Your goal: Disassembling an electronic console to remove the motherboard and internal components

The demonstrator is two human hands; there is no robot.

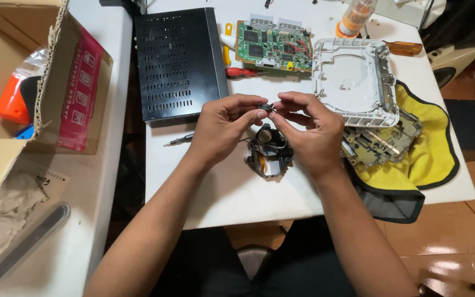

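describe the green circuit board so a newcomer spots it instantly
Start at the big black vented metal box at the far side of the white table. Just right of it, before the white round-welled plastic shell, lies the green circuit board. It is the only green thing, studded with black chips and grey connectors.

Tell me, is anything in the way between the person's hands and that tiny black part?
Nothing visible. The left hand and right hand both pinch the small black part directly, above the black drive assembly on the white table.
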